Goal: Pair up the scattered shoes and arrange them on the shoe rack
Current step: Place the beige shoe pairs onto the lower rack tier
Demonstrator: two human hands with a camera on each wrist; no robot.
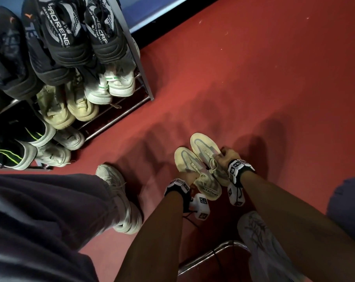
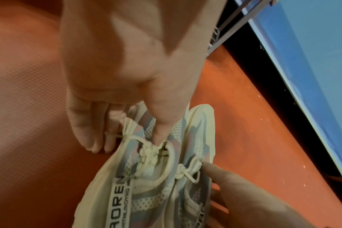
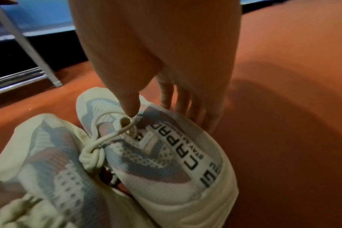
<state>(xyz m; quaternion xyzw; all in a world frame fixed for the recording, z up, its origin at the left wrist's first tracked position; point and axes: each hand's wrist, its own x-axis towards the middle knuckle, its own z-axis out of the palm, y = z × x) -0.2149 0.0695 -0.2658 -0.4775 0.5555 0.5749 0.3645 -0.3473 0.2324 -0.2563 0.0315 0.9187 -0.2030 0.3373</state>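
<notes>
Two cream mesh sneakers with blue-pink panels lie side by side, toes pointing away, low at the red floor. My left hand (image 1: 189, 177) grips the left sneaker (image 1: 189, 163), thumb (image 2: 158, 131) pushed in at the laces and fingers (image 2: 88, 135) on its outer side. My right hand (image 1: 225, 155) holds the right sneaker (image 1: 205, 147), thumb (image 3: 129, 104) on the lace loop and fingers (image 3: 185, 104) down its outer wall. The two shoes touch along their inner sides. The metal shoe rack (image 1: 115, 117) stands at the upper left, holding several pairs.
My own feet in pale sneakers stand at the left (image 1: 119, 200) and lower right (image 1: 262, 241). A chrome tube frame (image 1: 209, 255) sits below my arms. A blue wall with black skirting (image 1: 192, 21) runs behind the rack. Red floor (image 1: 253, 88) stretches to the right.
</notes>
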